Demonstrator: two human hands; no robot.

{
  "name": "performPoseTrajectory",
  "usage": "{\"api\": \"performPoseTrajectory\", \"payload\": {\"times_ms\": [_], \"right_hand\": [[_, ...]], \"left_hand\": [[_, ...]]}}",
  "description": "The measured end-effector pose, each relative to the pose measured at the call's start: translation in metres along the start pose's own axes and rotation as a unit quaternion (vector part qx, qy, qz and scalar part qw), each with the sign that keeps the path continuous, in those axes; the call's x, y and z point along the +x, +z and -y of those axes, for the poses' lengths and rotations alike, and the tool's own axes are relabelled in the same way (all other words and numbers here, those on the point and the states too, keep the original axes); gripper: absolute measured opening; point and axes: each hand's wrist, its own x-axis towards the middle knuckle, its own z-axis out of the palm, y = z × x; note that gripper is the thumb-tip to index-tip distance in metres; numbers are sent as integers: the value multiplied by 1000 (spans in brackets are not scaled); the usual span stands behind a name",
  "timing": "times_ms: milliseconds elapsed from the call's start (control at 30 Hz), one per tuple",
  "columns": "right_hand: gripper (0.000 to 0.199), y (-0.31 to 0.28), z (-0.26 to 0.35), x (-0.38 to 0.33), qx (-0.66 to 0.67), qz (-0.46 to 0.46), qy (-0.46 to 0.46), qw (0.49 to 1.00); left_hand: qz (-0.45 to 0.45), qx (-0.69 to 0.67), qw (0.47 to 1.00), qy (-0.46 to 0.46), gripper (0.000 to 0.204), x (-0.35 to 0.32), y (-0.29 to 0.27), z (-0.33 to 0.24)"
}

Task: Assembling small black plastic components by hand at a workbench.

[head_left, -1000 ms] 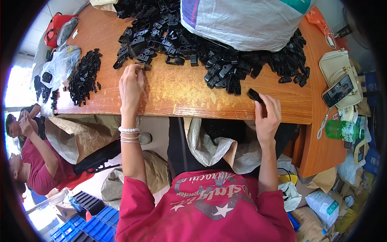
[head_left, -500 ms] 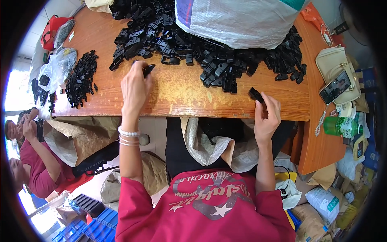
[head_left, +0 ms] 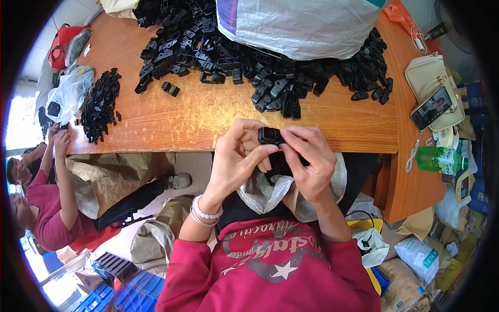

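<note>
Both hands meet just over the near edge of the wooden table. My left hand (head_left: pixel 240 156) is closed round a small black plastic part (head_left: pixel 269 135), its thumb underneath and fingers curled behind. My right hand (head_left: pixel 310 162) pinches the right end of the same part between thumb and fingertips. Whether a second piece is joined to it, I cannot tell. Below the hands, an open white woven sack (head_left: pixel 265 190) lies across my lap, its inside dark. A large heap of similar black parts (head_left: pixel 228 62) spreads over the far table, with one lone black part (head_left: pixel 170 89) apart from it.
A bulging white woven bag (head_left: pixel 296 31) stands on the heap. Smaller black pieces (head_left: pixel 101 104) form a pile at left, beside a clear plastic bag (head_left: pixel 73 91). Phone (head_left: pixel 431 108), cream handbag (head_left: pixel 431 75) and green bottle (head_left: pixel 442 159) sit at right. A co-worker (head_left: pixel 49 203) sits at left.
My left hand has come back from the heap, towards me and right. My right hand has moved left to meet it at the black part. The co-worker's hands have moved up to the table.
</note>
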Motion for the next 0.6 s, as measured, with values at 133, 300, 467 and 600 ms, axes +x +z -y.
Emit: {"api": "performPoseTrajectory", "payload": {"times_ms": [133,300,467,600], "right_hand": [[28,-1,-3,0,46,32,-8,998],[30,2,-3,-7,109,52,111,986],[15,-21,-15,-3,69,172,80,979],[16,-13,-36,4,-56,64,96,992]], "left_hand": [[-27,59,997,30,27,-5,9,-1],[-27,203,962,180,28,-11,11,13],[-85,325,917,214,23,39,-41,25],[-192,563,774,217,24,80,-82,22]]}}
